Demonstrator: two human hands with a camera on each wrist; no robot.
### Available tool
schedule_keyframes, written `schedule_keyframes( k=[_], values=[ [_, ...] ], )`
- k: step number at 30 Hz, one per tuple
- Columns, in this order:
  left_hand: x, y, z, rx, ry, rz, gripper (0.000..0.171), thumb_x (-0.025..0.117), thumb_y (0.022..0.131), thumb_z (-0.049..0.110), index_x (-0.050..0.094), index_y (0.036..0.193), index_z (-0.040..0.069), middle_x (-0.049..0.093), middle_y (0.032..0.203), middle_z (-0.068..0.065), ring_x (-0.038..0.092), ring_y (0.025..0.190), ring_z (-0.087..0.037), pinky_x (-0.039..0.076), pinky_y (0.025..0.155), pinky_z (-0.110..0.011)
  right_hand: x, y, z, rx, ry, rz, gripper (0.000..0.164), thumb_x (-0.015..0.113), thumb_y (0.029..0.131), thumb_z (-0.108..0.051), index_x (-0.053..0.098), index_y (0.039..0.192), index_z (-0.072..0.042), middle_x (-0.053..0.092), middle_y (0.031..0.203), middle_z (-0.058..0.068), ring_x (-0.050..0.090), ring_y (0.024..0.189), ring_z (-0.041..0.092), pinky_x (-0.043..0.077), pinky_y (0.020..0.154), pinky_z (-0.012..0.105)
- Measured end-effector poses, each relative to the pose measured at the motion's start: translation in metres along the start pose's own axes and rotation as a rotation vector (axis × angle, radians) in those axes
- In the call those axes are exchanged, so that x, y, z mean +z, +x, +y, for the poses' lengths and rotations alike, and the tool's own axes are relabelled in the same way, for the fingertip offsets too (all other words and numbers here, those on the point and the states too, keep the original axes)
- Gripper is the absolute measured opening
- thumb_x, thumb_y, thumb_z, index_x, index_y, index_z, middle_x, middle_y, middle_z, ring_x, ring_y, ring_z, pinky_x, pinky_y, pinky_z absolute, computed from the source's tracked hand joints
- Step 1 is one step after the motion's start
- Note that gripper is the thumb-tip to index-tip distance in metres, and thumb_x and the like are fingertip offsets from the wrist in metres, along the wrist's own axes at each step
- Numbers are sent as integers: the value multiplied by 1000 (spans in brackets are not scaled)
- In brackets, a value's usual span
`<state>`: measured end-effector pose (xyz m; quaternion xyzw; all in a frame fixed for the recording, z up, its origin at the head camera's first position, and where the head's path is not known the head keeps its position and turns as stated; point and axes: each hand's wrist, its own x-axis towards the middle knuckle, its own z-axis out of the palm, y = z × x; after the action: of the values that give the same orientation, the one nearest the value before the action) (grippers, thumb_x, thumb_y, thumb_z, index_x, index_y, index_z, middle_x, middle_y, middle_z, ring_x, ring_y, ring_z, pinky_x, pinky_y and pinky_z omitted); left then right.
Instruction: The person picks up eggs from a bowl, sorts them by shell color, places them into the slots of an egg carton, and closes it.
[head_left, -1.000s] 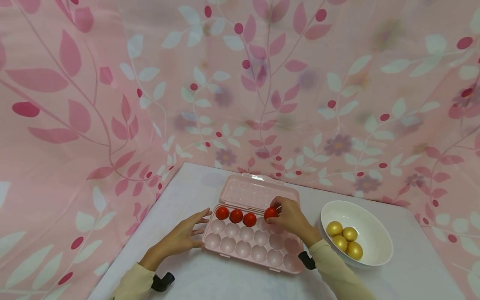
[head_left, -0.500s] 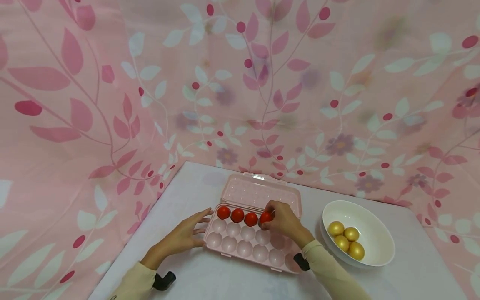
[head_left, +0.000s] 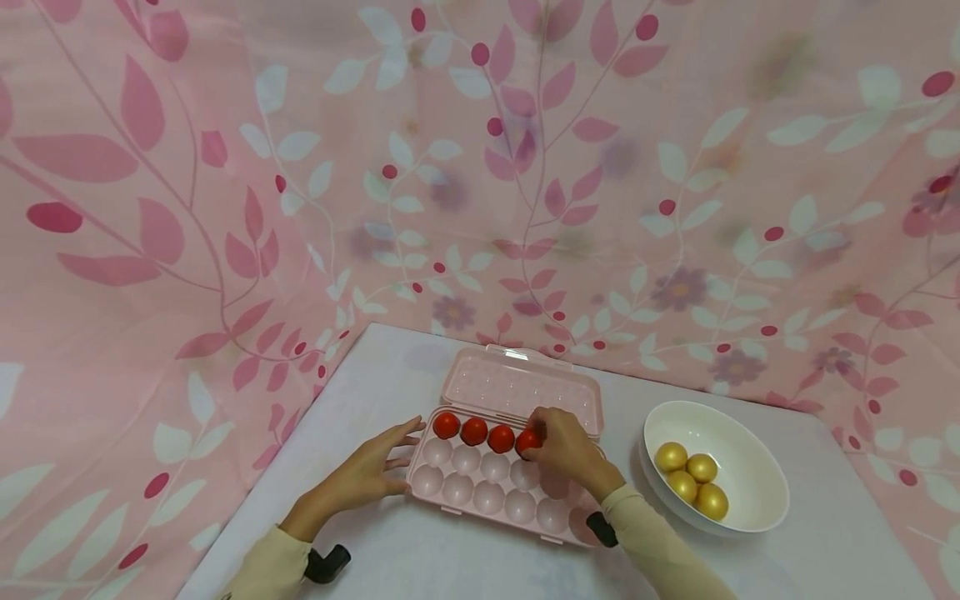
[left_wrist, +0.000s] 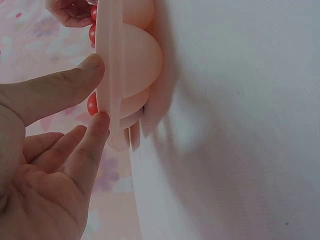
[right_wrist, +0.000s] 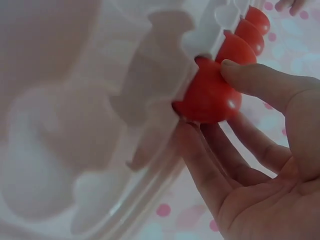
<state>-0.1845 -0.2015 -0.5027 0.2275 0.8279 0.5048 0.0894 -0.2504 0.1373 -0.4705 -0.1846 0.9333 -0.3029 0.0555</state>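
Note:
A pink egg box (head_left: 489,497) lies on the table with its lid (head_left: 517,385) folded back behind it. Three red balls (head_left: 474,431) sit in the left part of its back row. My right hand (head_left: 566,450) pinches another red ball (right_wrist: 210,95) with thumb and fingers, at the pocket just right of those three; the right wrist view shows this ball in or against its pocket. At the box's left end, my left hand (head_left: 367,471) spreads its fingers, and in the left wrist view the thumb and a fingertip touch the rim (left_wrist: 107,75).
To the right stands a white bowl (head_left: 757,483) holding several gold balls (head_left: 701,468). The white-covered table (head_left: 420,558) meets a pink leaf-patterned cloth (head_left: 540,275) behind and at the left side.
My right hand has carried the red ball slightly left and down, from above the back row to the pocket beside the other three. My left hand stays at the box's end.

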Motion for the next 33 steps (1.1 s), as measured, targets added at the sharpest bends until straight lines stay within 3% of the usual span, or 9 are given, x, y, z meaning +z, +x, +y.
schedule_keyframes(
  k=[6, 11, 15, 24, 33],
  values=[
    [0, 0, 0, 10, -6, 3, 104, 80, 74, -6, 22, 156, 17, 32, 155, -12, 43, 134, -34, 48, 98, -37, -26, -5, 7, -32, 17, 101, 25, 80, 80, -18, 68, 100, -8, 67, 94, 4, 62, 84, 19, 59, 75, 33],
    [1, 1, -1, 21, -20, -3, 103, 80, 75, -6, 22, 156, 18, 32, 155, -10, 42, 134, -33, 47, 98, -37, -69, -13, 30, -87, -86, 210, 21, 76, 84, -17, 68, 97, -3, 69, 92, 8, 66, 85, 27, 59, 75, 40],
    [3, 2, -1, 16, -11, -13, 102, 80, 75, -4, 21, 156, 18, 32, 155, -10, 43, 134, -32, 48, 98, -36, -107, -30, 55, -70, -141, 245, 18, 73, 85, -15, 66, 94, 0, 68, 90, 11, 67, 81, 29, 59, 72, 44],
    [1, -1, 1, -25, 10, -1, 103, 81, 74, -2, 22, 156, 19, 34, 154, -8, 44, 133, -32, 50, 96, -37, -168, -62, 110, 141, -224, 100, 34, 70, 88, -29, 66, 101, 3, 68, 95, 14, 63, 87, 32, 55, 77, 51],
    [1, 0, -2, -8, 1, -1, 103, 81, 74, -3, 22, 156, 18, 33, 155, -10, 44, 133, -33, 50, 96, -37, -182, -71, 149, 393, -99, -78, 45, 70, 88, -36, 63, 104, 6, 66, 96, 20, 63, 78, 25, 59, 64, 38]
  ],
)
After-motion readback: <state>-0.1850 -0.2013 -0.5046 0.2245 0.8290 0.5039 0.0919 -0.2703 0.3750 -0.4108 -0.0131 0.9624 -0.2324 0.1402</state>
